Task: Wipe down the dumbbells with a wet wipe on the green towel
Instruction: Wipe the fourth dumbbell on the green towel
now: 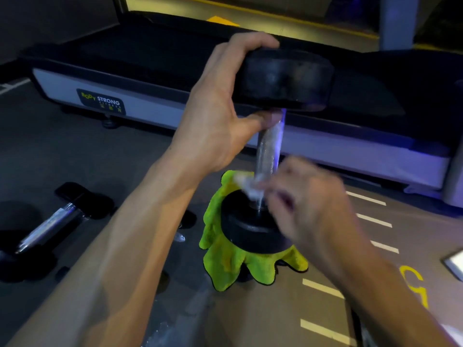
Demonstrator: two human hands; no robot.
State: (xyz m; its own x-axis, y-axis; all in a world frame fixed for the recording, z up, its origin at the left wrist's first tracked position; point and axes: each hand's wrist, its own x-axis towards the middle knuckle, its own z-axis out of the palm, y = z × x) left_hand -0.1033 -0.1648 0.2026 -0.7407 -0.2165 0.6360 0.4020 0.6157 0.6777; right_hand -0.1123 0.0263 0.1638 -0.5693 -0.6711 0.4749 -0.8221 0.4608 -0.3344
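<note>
A black dumbbell (284,78) stands upright on its lower head on the crumpled green towel (225,266), its chrome handle vertical. My left hand (220,113) grips the upper head, fingers over its top and thumb under it against the handle. My right hand (308,204), blurred by motion, pinches a white wet wipe (246,185) against the bottom of the handle, just above the lower head.
A second dumbbell (47,226) lies on its side on the floor at the left. A treadmill base (140,106) with a "Body Strong" label runs across the back. White dashed lines and yellow markings cover the floor at the right.
</note>
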